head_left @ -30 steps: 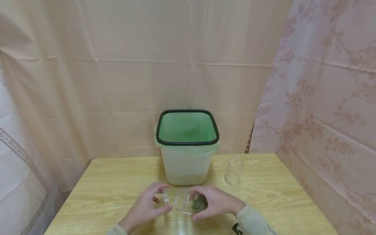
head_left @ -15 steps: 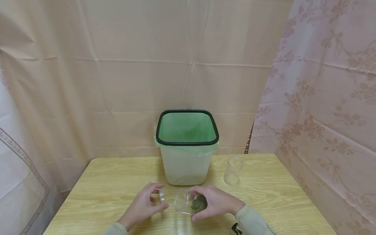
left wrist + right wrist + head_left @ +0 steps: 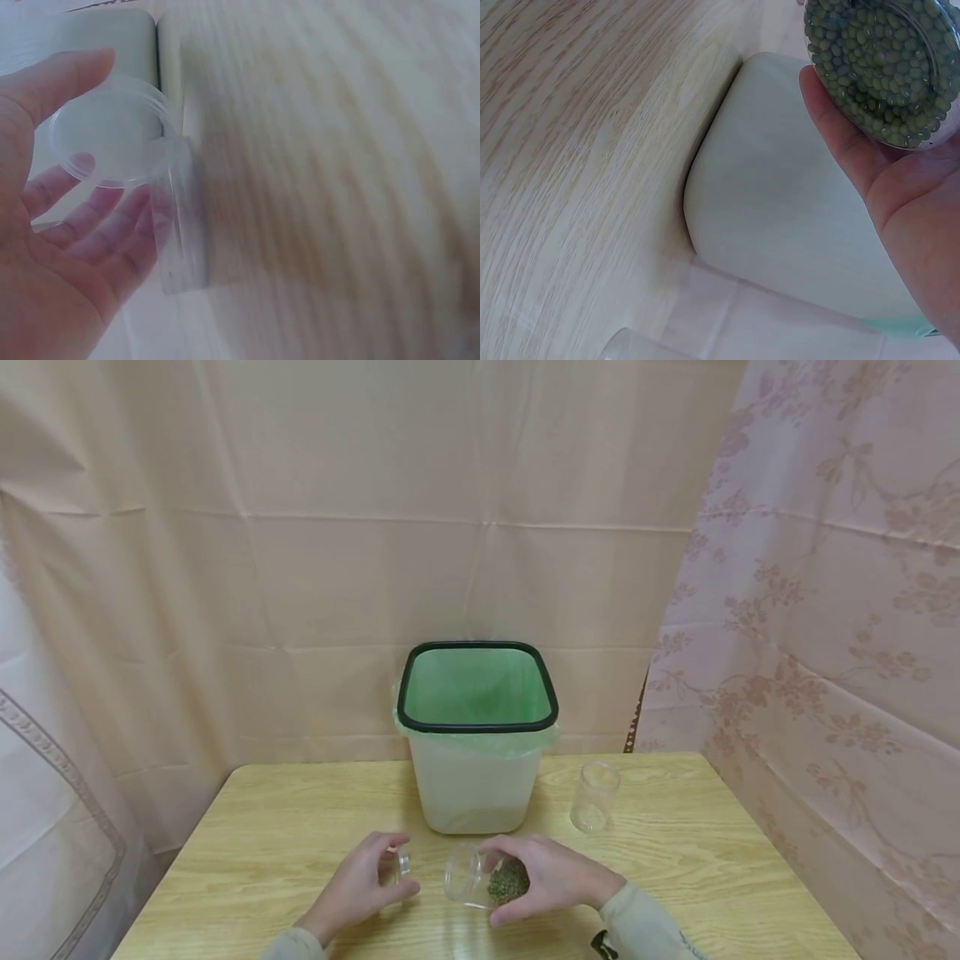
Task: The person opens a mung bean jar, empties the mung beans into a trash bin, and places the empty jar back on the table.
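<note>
My left hand (image 3: 360,881) pinches a clear round lid (image 3: 403,863) between thumb and fingers, left of the jar. In the left wrist view that lid (image 3: 112,131) shows its round face, and a clear straight-walled shape (image 3: 180,217) overlaps the fingertips; I cannot tell what it is. With my right hand (image 3: 551,877) I grip a clear jar (image 3: 463,877) lying tilted on its side, its mouth facing left toward the lid. Small green beans (image 3: 508,883) fill the jar's right end, seen closely as mung beans (image 3: 885,67) in the right wrist view.
Behind the hands stands a white bin (image 3: 476,793) with a black rim (image 3: 477,727) and green liner (image 3: 480,685). To its right stands a clear glass container (image 3: 596,797) on the wooden table (image 3: 300,810). Curtains (image 3: 360,568) hang behind.
The left hand has drawn the lid leftward, away from the jar's mouth, opening a gap between them. The right hand and the jar have stayed put.
</note>
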`<state>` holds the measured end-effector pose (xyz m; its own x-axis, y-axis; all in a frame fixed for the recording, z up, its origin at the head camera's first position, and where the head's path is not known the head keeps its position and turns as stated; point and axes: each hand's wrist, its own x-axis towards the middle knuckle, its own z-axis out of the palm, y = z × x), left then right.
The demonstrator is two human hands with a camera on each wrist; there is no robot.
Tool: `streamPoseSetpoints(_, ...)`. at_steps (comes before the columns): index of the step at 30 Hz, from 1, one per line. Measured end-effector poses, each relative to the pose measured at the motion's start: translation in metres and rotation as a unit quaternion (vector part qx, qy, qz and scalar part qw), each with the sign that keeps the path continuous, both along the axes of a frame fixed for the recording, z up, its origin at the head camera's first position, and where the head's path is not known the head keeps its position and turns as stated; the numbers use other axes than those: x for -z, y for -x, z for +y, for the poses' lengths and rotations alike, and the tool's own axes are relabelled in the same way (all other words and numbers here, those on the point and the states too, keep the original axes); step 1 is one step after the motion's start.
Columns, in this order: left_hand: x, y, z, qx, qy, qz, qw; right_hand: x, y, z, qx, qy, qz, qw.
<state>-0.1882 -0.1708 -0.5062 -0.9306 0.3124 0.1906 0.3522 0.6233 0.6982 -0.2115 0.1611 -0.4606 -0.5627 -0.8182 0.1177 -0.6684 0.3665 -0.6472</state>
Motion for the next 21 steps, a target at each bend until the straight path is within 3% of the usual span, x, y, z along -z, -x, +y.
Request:
streamPoseSetpoints(8,-0.003,0.001,-0.001,-0.026,0.022,-0.010,0.9994,-0.003,-0.001,0.001,0.003,-0.003,0.001,1.0000)
streamPoseSetpoints(17,-0.009,0.004,0.000,-0.047,0.021,-0.054,0.9972,-0.002,-0.001,0.002,0.002,-0.001,-0.002,1.0000)
streamPoseSetpoints(21,-0.010,0.006,-0.001,-0.053,0.018,-0.045,0.9974,-0.002,-0.001,0.001,0.000,0.000,-0.003,1.0000)
